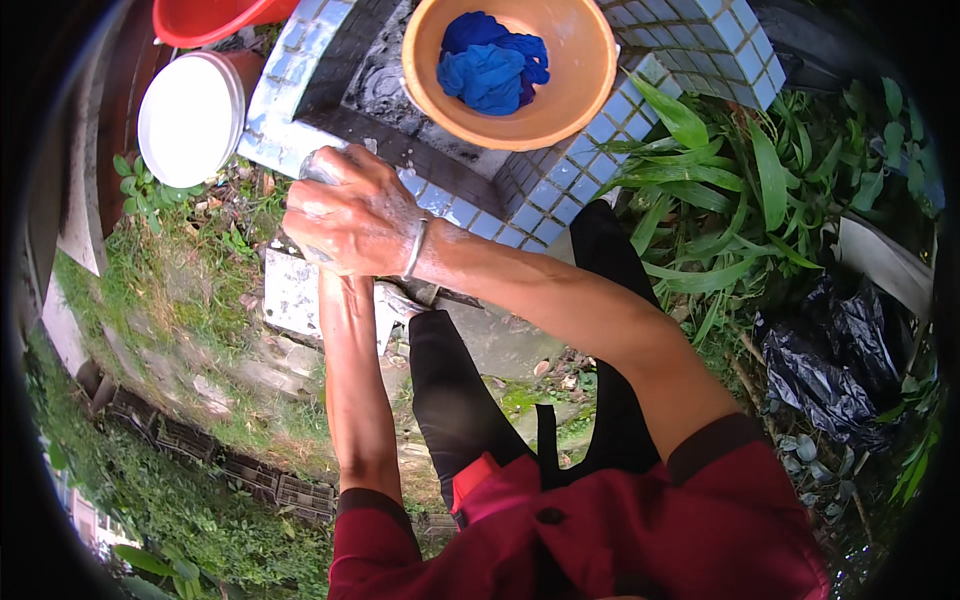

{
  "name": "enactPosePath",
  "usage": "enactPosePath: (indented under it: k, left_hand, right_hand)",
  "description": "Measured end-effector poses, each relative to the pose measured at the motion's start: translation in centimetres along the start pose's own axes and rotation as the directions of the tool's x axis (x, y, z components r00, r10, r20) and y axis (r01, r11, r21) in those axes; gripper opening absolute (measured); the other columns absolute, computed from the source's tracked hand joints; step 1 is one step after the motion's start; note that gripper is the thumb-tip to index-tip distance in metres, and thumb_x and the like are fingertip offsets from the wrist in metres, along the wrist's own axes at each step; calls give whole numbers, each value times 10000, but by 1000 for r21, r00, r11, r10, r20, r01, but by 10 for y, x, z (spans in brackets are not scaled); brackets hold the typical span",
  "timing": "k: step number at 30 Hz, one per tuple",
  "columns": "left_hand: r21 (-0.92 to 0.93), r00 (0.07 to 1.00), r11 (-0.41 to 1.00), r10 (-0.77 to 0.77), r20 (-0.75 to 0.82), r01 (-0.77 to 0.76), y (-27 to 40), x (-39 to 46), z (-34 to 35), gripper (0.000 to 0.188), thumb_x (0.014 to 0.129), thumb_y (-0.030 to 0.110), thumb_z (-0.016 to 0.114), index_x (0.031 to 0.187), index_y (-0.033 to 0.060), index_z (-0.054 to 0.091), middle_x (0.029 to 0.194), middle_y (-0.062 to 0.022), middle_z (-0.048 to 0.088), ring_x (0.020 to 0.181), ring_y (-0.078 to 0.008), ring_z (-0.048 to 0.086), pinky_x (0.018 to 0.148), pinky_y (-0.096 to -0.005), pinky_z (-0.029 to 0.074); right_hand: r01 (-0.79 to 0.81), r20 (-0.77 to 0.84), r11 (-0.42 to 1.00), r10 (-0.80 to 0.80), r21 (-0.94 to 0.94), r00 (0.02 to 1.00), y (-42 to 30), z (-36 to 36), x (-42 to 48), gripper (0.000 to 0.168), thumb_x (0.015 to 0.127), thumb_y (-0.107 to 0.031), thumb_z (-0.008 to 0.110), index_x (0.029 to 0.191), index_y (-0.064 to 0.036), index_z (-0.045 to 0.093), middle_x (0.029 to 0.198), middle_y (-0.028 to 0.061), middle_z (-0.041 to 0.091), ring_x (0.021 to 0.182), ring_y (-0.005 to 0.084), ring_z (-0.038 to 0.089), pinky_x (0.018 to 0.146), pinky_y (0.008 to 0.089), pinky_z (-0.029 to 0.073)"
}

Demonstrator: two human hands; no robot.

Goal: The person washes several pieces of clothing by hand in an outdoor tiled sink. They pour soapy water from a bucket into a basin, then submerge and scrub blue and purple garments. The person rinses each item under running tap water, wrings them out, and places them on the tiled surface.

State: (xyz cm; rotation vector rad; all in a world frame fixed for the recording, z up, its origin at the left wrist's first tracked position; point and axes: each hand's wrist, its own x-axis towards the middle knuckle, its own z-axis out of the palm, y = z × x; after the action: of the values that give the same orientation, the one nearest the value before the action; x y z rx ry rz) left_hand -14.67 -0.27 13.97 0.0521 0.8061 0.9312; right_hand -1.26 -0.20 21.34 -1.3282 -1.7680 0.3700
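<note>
My right hand (360, 210), wet and foamy, with a silvery bangle at the wrist, is clenched in front of the tiled basin's left corner. A bit of greyish wet material (319, 169), seemingly cloth, shows at its fingers. My left hand (346, 271) lies beneath it and is mostly hidden; its forearm comes up from below, and its grip cannot be seen. Blue cloths (491, 71), darker and lighter, lie bunched in an orange plastic basin (517, 139), which sits over the blue-tiled basin (592, 161).
A white round lid or bucket top (187, 120) and a red tub (202, 22) stand at upper left. Leafy plants (697, 180) and a black plastic bag (832, 360) are on the right. A pale slab (289, 292) lies below the hands, near a shoe (401, 300).
</note>
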Motion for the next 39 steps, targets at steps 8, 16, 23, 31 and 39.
enactPosePath:
  k: [8, 16, 23, 31, 39]
  left_hand:
    - [453, 973, 882, 201, -116, -129, -36, 16, 2, 387, 945, 338, 336, 1111, 36, 512, 1052, -97, 560, 994, -204, 551, 897, -346, 438]
    - [845, 795, -22, 324, 512, -535, -51, 49, 117, 536, 696, -50, 573, 1211, 68, 479, 1185, -146, 459, 1152, -314, 422, 1001, -390, 352]
    - [993, 921, 120, 383, -68, 23, -156, 69, -20, 556, 750, 113, 629, 1233, -49, 406, 1021, -212, 534, 918, -325, 545, 818, -401, 460]
    - [777, 916, 566, 90, -390, 275, -190, 105, 4, 433, 812, 161, 685, 1111, 45, 393, 943, -103, 602, 707, -155, 619, 504, -286, 540]
    - [912, 959, 388, 182, -218, 133, -146, 117, -34, 349, 823, 38, 632, 1018, 47, 343, 837, -193, 627, 686, -257, 664, 521, -359, 571]
  right_hand:
    - [-520, 100, 812, 513, 264, 852, 37, -10, -2, 135, 800, -189, 612, 716, -84, 620, 738, 68, 598, 726, 231, 583, 613, 366, 498]
    - [-388, 195, 891, 434, -235, 879, 128, -167, -42, 443, 820, -168, 609, 1250, -209, 509, 1345, 148, 415, 1156, 327, 500, 962, 416, 429]
    - [-276, -210, 717, 183, -640, 961, 141, -298, 54, 364, 919, -202, 553, 1266, -97, 525, 1071, 151, 634, 957, 233, 624, 768, 345, 515]
    - [-98, 39, 774, 157, -625, 987, 206, -277, 91, 339, 954, -377, 468, 1249, -230, 546, 801, 93, 638, 722, 205, 624, 706, 346, 494]
    - [-526, -239, 759, 468, -384, 851, 198, -238, 96, 274, 927, -348, 538, 1156, -207, 591, 606, 16, 526, 512, 91, 487, 491, 277, 420]
